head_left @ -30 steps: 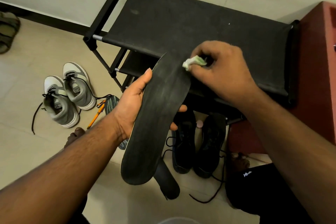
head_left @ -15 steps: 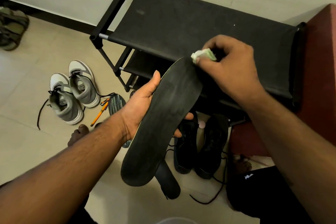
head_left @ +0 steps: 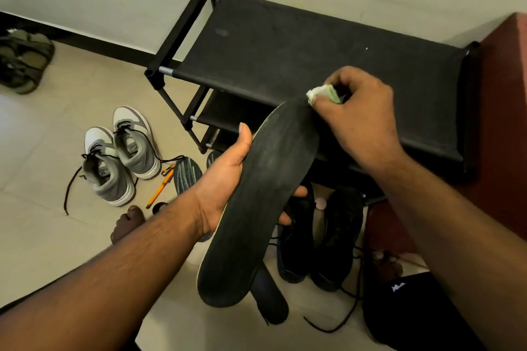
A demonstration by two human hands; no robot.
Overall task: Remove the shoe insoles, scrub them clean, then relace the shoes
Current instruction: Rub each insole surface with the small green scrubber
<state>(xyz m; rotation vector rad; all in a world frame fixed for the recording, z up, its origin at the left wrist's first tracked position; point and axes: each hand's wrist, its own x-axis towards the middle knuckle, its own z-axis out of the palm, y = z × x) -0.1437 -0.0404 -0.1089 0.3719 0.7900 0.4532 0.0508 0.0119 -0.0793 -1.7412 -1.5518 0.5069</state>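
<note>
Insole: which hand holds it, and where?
The left hand grips the black insole around its middle; the right hand pinches a small cloth at its tip.

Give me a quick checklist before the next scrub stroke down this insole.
1. Left hand grips the black insole at mid-length: ok.
2. Right hand pinches the green-white pad: ok.
3. Pad touching the insole's top end: ok.
4. Insole face below the pad unobstructed: ok.
5. Insole already clean: cannot tell; greyish smears show.
6. Black shoes on the floor, unlaced: ok.
</note>
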